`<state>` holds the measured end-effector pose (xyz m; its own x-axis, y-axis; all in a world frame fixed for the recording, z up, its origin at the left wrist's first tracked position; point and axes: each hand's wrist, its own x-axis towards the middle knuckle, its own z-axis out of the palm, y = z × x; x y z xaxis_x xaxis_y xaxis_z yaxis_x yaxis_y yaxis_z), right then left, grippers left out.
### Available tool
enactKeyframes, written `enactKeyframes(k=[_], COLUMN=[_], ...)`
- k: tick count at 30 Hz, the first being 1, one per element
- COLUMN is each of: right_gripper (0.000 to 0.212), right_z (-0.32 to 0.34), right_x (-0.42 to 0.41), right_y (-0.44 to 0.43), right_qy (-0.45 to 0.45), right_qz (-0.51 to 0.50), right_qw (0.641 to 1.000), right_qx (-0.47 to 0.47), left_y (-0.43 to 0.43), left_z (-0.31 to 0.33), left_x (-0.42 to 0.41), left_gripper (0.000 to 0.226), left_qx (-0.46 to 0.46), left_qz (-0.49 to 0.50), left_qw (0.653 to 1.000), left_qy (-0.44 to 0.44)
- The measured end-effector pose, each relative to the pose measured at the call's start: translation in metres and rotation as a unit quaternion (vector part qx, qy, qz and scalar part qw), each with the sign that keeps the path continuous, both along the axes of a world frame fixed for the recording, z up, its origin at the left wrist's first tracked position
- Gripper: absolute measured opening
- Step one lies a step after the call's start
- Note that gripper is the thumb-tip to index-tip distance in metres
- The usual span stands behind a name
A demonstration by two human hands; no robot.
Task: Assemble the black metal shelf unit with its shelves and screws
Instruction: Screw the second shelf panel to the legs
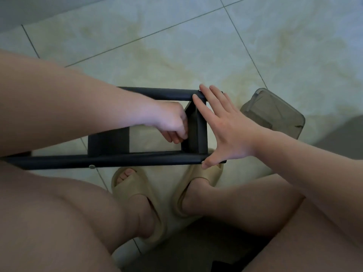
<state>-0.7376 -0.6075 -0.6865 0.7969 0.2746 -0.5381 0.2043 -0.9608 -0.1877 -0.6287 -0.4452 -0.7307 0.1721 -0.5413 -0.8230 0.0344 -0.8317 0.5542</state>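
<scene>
Head view: black frame [117,160] lies on its side on the floor, its left part out of sight.
Shelves: a middle shelf [108,142] and an end shelf [196,130] bridge the frame's two bars; more are probably still to fit.
Box: a clear box [275,112] sits just right of the frame.
Right hand [225,128]: fingers spread, pressed flat on the frame's end.
Left hand [172,120]: inside the frame, fingers curled on the end shelf; any screw held is hidden.
Screw [91,166]: seated in the frame's near bar, so fastening has begun; the end joint seems unfinished.
</scene>
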Motion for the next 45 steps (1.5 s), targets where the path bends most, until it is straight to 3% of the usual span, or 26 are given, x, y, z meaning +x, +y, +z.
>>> enactKeyframes(k=[6,18,27,45], right_gripper=[0.152,0.153,0.154,0.153], right_z=[-0.001,-0.003,-0.005,-0.005], right_x=[0.002,0.0,0.001,0.002], right_y=[0.0,0.001,0.001,0.001], right_qy=[-0.001,-0.007,-0.006,-0.001], right_qz=[0.005,0.0,0.002,-0.003], right_qw=[1.0,1.0,1.0,1.0], right_qx=[-0.007,-0.006,-0.002,0.004], left_y=[0.017,0.012,-0.002,-0.009], left_z=[-0.012,-0.012,-0.009,-0.024], left_x=[-0.012,-0.033,-0.018,-0.023], left_gripper=[0.005,0.016,0.018,0.017], left_qx=[-0.041,-0.041,-0.012,0.023], left_qz=[0.136,0.197,0.109,0.1], left_qw=[0.985,0.962,0.971,0.957], left_qy=[0.094,0.183,0.214,0.27])
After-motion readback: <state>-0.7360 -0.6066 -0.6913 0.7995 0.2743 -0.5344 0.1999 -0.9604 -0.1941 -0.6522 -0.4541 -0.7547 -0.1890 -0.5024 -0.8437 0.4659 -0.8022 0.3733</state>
